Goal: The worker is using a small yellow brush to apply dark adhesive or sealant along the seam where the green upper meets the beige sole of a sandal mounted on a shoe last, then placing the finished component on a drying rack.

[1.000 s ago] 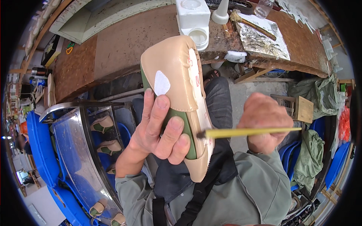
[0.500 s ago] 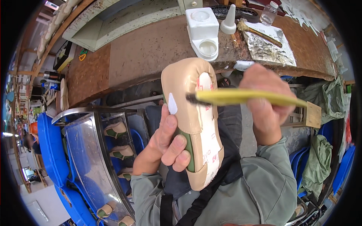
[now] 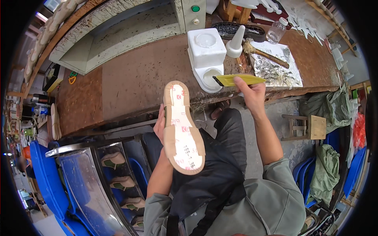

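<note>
My left hand [image 3: 159, 125] grips a tan shoe [image 3: 172, 147] from its left side, fingers mostly hidden behind it. The shoe hangs in front of my lap, sole side up, its white insole board [image 3: 182, 124] facing me and the tan edge folded over all round. In my right hand [image 3: 252, 92] is a flat yellow-handled brush [image 3: 246, 80]. Its dark bristles point left, at the rim of the round cup on a white glue dispenser [image 3: 205, 45]. Whether the bristles touch the cup, I cannot tell.
The worn brown bench [image 3: 141, 70] runs across ahead. A white cone-shaped nozzle [image 3: 236, 41], a hammer [image 3: 271, 58] on a stained sheet and a clear bottle [image 3: 277, 30] stand there. Left of me, a metal rack [image 3: 88, 173] holds several shoes; a wooden stool [image 3: 315, 128] is at right.
My right hand has carried the brush off the shoe, forward to the dispenser. The shoe has turned end for end and tilted so its bottom faces me. My view has shifted too.
</note>
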{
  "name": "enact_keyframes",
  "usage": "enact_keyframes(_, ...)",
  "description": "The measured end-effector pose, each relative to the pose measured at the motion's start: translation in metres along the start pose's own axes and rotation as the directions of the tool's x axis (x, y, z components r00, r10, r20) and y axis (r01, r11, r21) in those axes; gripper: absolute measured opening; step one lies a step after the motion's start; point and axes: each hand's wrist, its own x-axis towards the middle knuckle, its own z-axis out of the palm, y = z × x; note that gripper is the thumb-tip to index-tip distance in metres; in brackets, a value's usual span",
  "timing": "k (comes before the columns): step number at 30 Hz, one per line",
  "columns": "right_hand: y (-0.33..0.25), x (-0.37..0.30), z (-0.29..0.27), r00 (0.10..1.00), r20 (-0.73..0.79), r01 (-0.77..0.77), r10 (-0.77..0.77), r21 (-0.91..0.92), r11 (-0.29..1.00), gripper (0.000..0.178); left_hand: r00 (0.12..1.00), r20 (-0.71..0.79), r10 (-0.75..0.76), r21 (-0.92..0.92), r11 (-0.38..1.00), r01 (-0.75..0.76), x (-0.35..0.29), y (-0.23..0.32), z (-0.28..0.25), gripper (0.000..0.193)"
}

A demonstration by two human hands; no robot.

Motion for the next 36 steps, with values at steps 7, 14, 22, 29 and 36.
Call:
enact_keyframes(7,0.032,0.025,0.020,0.944,0.198,0.327,-0.264,-0.456,0.828,0.011,0.905,0.052,-0.421,0.107,0.904,0.414,0.002,-0.011,0.008,0.062)
enact_keyframes(14,0.037,0.030,0.022,0.927,0.282,0.357,-0.247,-0.461,0.813,0.012,0.970,0.115,-0.212,0.041,0.977,0.209,-0.021,-0.037,0.006,0.059)
enact_keyframes(22,-0.005,0.018,0.025,0.973,0.111,-0.223,0.203,0.222,0.949,0.011,0.987,0.161,0.016,0.191,0.981,-0.047,0.019,-0.033,0.005,0.072)
enact_keyframes(29,-0.063,-0.030,0.047,0.900,0.364,0.174,-0.241,0.207,0.963,0.014,0.982,0.170,0.080,0.186,0.976,-0.112,0.041,-0.004,0.002,0.069)
enact_keyframes(36,-0.093,-0.050,0.044,0.811,0.410,0.401,-0.417,0.129,0.907,0.015,0.970,0.099,0.223,0.250,0.938,-0.241,0.058,0.032,-0.012,0.075)
